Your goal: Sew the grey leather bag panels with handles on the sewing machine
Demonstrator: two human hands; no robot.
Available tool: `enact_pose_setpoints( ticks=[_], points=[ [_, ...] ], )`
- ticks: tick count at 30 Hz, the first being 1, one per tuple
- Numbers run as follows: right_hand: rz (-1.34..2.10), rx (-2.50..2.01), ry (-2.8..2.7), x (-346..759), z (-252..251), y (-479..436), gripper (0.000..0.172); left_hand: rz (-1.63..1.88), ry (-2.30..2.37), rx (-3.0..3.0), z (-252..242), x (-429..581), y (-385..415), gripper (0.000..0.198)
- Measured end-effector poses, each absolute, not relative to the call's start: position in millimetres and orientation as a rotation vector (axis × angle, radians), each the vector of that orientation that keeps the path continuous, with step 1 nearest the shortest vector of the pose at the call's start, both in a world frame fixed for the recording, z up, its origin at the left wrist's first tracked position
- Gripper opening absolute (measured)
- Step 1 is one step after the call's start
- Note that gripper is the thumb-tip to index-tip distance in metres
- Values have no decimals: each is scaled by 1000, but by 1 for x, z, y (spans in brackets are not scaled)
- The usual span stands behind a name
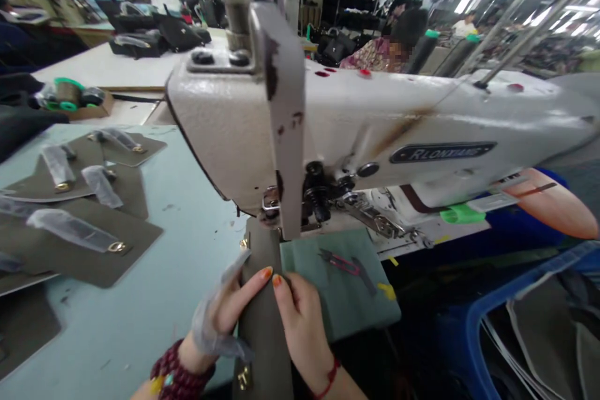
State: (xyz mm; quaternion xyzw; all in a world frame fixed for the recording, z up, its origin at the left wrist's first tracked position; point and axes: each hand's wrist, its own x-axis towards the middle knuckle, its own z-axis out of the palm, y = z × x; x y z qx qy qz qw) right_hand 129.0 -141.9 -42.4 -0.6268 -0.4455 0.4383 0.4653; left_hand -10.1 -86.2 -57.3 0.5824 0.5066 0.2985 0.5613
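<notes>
A grey-brown bag panel (265, 337) runs lengthwise from me to the sewing machine (225, 119), its far end beneath the needle area. My left hand (229, 309) grips the panel from the left, thumb on top and the other fingers mostly hidden. A plastic-wrapped handle (204, 325) with gold fittings loops over this hand. From the right, my right hand (302, 319) pinches the panel's edge, its thumb close to the left thumb. The machine's upright front bar hides the needle. Pink-handled thread snips (344, 262) lie on the green pad right of the panel.
More grey-brown panels (100, 256) with wrapped handles are piled on the pale table at left. A blue bin (473, 319) holding cut pieces stands at right. Thread spools (70, 94) sit in a box at far left. Other people work behind the machine.
</notes>
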Motion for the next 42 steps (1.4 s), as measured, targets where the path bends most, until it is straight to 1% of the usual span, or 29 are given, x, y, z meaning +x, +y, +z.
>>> enact_pose_setpoints(
  ticks=[2,5,8,10,13,17,20,26,33,38,42],
  points=[
    [1013,-1579,-1146,130,-35,-145,40,614,1149,1162,-43,-3,-85,49],
    [1024,-1602,-1172,134,-27,-148,38,558,1167,906,-31,-2,-88,44],
    [1038,-1605,-1168,137,-27,-150,38,568,1236,905,-28,-3,-91,39],
    [1034,-1617,-1169,137,-28,-150,40,561,1270,947,-28,-4,-92,39],
    [1059,-1611,-1170,138,-29,-149,41,561,1274,1000,-30,-3,-90,45],
    [1109,-1574,-1141,141,-24,-140,41,636,1268,999,-30,-2,-84,61],
    [1114,-1566,-1129,141,-22,-132,40,653,1309,1029,-30,-2,-77,64],
    [1079,-1564,-1141,141,-24,-116,41,627,1271,1003,-19,0,-62,53],
    [1060,-1537,-1161,145,-25,-97,41,735,1197,1009,-18,6,-45,58],
    [1025,-1520,-1145,145,-28,-87,40,797,1231,1156,-15,7,-33,41],
    [1033,-1499,-1134,143,-29,-81,40,823,1157,1253,-3,10,-25,42]
  ],
)
